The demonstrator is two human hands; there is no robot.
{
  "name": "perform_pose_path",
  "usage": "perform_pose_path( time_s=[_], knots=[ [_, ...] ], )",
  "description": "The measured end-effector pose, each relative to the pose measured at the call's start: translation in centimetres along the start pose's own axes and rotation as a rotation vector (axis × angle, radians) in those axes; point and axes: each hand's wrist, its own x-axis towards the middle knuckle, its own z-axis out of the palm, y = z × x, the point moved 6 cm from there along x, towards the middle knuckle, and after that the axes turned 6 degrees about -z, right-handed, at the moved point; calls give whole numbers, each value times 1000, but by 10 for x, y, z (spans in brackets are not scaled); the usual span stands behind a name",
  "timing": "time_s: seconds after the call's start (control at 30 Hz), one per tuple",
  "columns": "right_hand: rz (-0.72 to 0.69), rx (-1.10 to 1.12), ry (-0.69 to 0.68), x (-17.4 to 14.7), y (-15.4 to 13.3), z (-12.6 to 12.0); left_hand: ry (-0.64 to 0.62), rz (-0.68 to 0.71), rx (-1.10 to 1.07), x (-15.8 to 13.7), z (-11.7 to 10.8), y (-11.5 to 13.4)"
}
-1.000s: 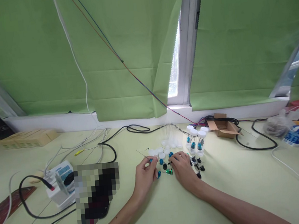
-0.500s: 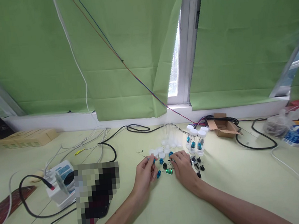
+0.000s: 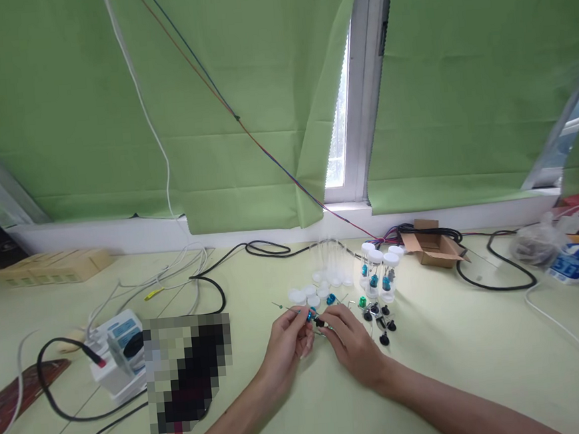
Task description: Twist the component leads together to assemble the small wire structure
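Observation:
My left hand (image 3: 287, 337) pinches a small blue metal part (image 3: 310, 316) with a thin rod sticking out to the upper left. Against its right side, my right hand (image 3: 352, 338) grips a small black knob-like part (image 3: 320, 321) between thumb and fingers. The two parts appear to touch; fingers partly hide the joint. Just beyond my hands lies another blue part (image 3: 331, 298). A green part (image 3: 362, 301) sits behind my right hand, beside several black disc-ended pieces (image 3: 385, 340). White round caps (image 3: 296, 296) lie beyond my left fingers.
Clear tubes with white caps (image 3: 375, 257), holding blue parts, stand at the back right. Other clear tubes (image 3: 330, 260) stand left of them. Behind are an open cardboard box (image 3: 432, 249) and black cables (image 3: 272, 250). A white power strip (image 3: 117, 357) lies at left.
My right hand has taken up the black part and brought it to the blue part in my left hand. The left hand has shifted slightly right. The green part now lies farther right.

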Motion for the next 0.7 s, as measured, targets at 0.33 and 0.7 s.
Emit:
perform_pose_path(
  time_s=[0.33, 0.7],
  knots=[
    [-6, 38, 21, -2, 2, 0, -11, 39, 110, 3, 0, -3],
    [-29, 45, 87, -2, 0, -2, -14, 5, 99, -1, 4, -6]
  ],
)
